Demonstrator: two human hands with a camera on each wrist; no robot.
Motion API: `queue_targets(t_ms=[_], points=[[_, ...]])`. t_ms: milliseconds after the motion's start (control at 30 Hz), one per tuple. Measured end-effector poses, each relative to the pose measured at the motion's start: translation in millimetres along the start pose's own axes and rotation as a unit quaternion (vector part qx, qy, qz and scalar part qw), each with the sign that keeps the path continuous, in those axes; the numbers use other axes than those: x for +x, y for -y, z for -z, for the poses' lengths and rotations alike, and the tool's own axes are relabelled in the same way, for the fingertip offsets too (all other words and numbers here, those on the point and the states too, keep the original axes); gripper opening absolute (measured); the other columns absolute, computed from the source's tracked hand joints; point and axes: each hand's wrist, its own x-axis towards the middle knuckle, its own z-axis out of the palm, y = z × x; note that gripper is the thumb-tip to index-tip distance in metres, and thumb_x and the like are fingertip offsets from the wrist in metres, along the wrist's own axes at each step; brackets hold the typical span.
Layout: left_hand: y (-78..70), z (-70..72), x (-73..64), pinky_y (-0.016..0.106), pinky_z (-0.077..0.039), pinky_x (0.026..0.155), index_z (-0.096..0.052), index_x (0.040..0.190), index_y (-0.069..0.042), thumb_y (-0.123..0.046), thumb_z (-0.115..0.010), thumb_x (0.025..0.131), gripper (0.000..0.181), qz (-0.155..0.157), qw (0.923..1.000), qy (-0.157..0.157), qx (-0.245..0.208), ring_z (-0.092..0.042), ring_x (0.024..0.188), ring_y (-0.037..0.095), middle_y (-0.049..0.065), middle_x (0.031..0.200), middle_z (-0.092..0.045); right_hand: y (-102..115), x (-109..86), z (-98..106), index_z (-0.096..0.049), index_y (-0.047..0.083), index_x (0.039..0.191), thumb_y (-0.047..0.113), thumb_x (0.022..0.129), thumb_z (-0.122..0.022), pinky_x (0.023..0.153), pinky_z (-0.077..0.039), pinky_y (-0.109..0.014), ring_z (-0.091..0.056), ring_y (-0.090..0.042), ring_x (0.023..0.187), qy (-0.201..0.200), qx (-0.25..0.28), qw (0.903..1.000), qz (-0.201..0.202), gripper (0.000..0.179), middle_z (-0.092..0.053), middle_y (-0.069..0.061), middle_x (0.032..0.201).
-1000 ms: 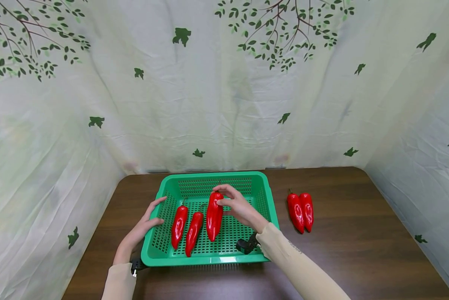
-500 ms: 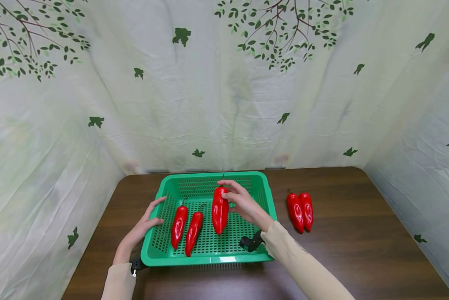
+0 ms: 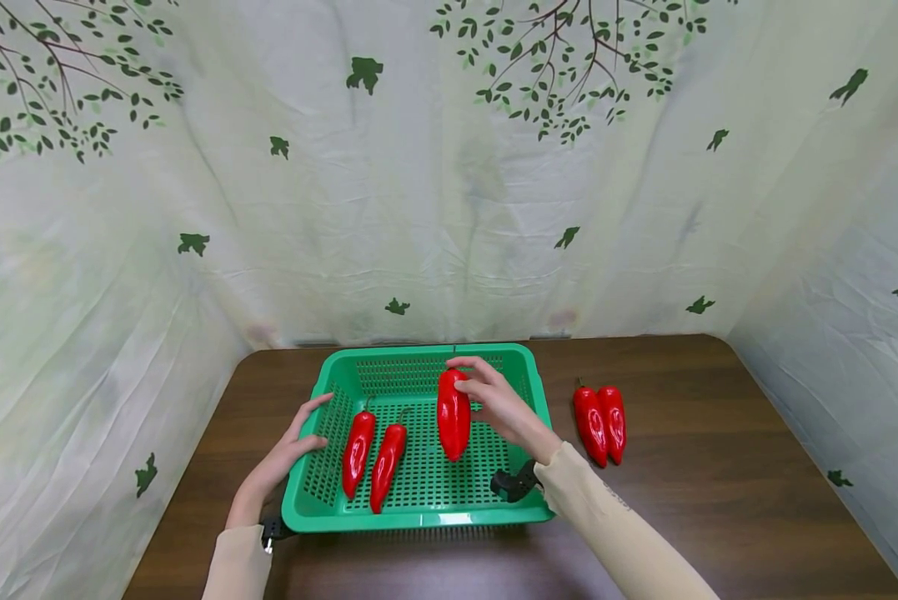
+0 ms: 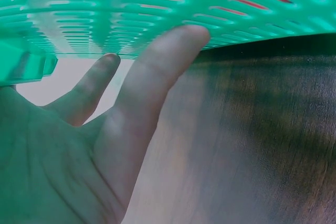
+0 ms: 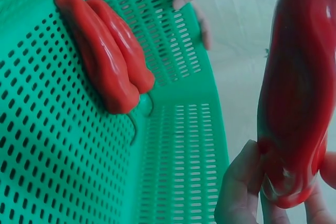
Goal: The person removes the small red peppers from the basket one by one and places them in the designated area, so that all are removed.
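Observation:
In the head view, a green plastic basket (image 3: 381, 523) with slotted walls stands on the table. My right hand (image 3: 499, 406) grips a glossy red pepper (image 3: 453, 425) near its stem end, above the right half of the basket, tip hanging down. The right wrist view shows that pepper (image 5: 299, 77) close up, with fingers and thumb about its stem end. Two more red peppers, one on the left (image 3: 358, 454) and one beside it (image 3: 388, 468), lie on the basket floor. My left hand (image 3: 287, 457) rests against the basket's left side, thumb and fingers extended; the left wrist view shows the thumb (image 4: 157, 72) along the slotted wall.
Two red peppers, a left one (image 3: 590, 425) and a right one (image 3: 614, 423), lie side by side on the dark wooden table (image 3: 719, 467), right of the basket. A pale leaf-patterned cloth (image 3: 449, 208) hangs behind the table and at both sides.
My right hand has moved to the right and slightly upward in the head view with the gripped pepper, away from the two peppers in the basket. The left hand has stayed in place.

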Motion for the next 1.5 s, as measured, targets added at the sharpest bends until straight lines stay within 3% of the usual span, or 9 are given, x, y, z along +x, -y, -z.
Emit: queue_targets(t_ms=[433,1100,1500], points=[[-0.3,-0.5,-0.1,0.049,-0.050,0.084,-0.019,0.150,-0.023,-0.008,-0.047,0.092,0.066,-0.002,1.0000,0.001,-0.001,-0.027,0.127,0.051,0.019,0.152,-0.008,7,-6.2,17,-0.040,0.001,0.136,0.006,0.095,-0.049,0.079,-0.051,-0.045,-0.052,-0.025,0.102,-0.006,-0.015,0.9996,0.022,0.042,-0.051,-0.016,0.122],[-1.4,-1.4,-1.9,0.047,-0.051,0.083,-0.019,0.150,-0.023,-0.009,-0.047,0.093,0.065,-0.002,1.0000,-0.002,0.002,-0.029,0.126,0.050,0.019,0.151,-0.010,19,-22.1,43,-0.040,0.007,0.138,0.004,0.091,-0.055,0.083,-0.048,-0.042,-0.048,-0.030,0.110,-0.008,-0.028,0.9995,0.013,0.049,-0.044,-0.018,0.129],[-0.7,-0.5,-0.9,0.046,-0.049,0.085,-0.019,0.150,-0.023,-0.010,-0.047,0.094,0.065,-0.004,1.0000,0.000,0.007,-0.027,0.128,0.049,0.019,0.152,-0.009,25,-28.7,58,-0.041,0.008,0.140,0.004,0.090,-0.056,0.085,-0.049,-0.045,-0.048,-0.031,0.112,-0.031,-0.045,0.9982,0.023,0.052,-0.044,-0.020,0.131]])
